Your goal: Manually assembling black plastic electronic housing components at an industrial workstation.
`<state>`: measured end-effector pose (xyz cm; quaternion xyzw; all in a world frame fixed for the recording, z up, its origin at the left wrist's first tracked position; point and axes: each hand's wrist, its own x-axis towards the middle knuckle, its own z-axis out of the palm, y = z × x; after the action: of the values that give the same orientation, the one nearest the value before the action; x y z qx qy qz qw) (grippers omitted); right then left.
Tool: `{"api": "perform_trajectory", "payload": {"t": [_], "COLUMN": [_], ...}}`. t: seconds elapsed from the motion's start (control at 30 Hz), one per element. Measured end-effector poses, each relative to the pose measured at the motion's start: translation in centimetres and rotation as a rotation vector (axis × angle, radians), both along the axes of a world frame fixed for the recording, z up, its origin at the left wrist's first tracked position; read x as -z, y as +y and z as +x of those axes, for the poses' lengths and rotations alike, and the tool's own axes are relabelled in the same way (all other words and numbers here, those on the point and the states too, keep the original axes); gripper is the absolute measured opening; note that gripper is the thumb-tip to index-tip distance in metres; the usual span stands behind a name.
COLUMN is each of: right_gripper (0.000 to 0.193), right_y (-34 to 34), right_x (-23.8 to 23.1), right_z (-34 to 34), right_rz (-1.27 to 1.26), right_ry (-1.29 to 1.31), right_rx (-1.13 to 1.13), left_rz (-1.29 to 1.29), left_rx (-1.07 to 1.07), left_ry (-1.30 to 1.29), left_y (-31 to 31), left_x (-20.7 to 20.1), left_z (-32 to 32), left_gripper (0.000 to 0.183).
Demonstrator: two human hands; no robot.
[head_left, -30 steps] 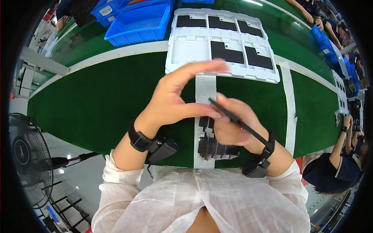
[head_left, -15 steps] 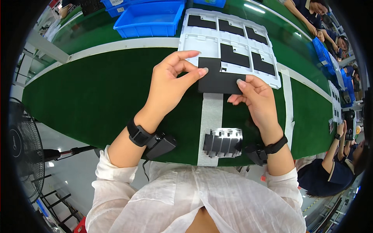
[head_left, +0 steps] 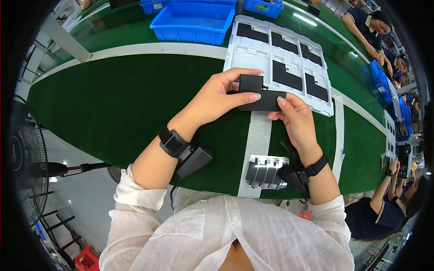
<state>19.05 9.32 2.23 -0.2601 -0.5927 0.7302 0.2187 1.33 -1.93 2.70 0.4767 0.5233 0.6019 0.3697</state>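
Between my two hands is a flat black L-shaped piece [head_left: 260, 100], raised over the near edge of a white tray. My left hand [head_left: 228, 92] pinches its left side, the thumb lying across the front face. With thumb and fingers my right hand [head_left: 294, 110] grips its right end. A small connector shows at the inner corner of the piece. The white tray [head_left: 246, 54] has moulded pockets, several with similar black pieces [head_left: 287, 76] in them; its near left pocket shows bare white. Nearer me lies a strip sheet with dark and silvery bands [head_left: 266, 172].
A blue bin [head_left: 194, 22] stands left of the tray, beyond a white rail [head_left: 149, 49]. Green matting [head_left: 113, 99] covers the table, with pale tape [head_left: 257, 135] running across it. A fan [head_left: 29, 158] stands at far left. Co-workers [head_left: 384, 203] sit along the right.
The view has shifted, so the tray and bin appear further right. The black piece is now tilted more and sits slightly lower, with my left thumb further across it.
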Motion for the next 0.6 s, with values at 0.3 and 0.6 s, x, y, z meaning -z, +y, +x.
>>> {"api": "perform_trajectory", "payload": {"t": [0.3,0.6], "right_gripper": [0.022,0.011], "right_y": [0.0,1.5], "right_x": [0.3,1.0], "right_z": [-0.3,-0.5], "right_rz": [-0.055,-0.347], "right_ry": [0.049,0.292], "right_rx": [0.011,0.032], "left_rz": [-0.085,0.281], "left_rx": [-0.001,0.324], "left_ry": [-0.213,0.795], "left_y": [0.1,-1.0], "left_x": [-0.6,0.3], "left_z": [0.4,5.5], "left_gripper": [0.027,0.026]}}
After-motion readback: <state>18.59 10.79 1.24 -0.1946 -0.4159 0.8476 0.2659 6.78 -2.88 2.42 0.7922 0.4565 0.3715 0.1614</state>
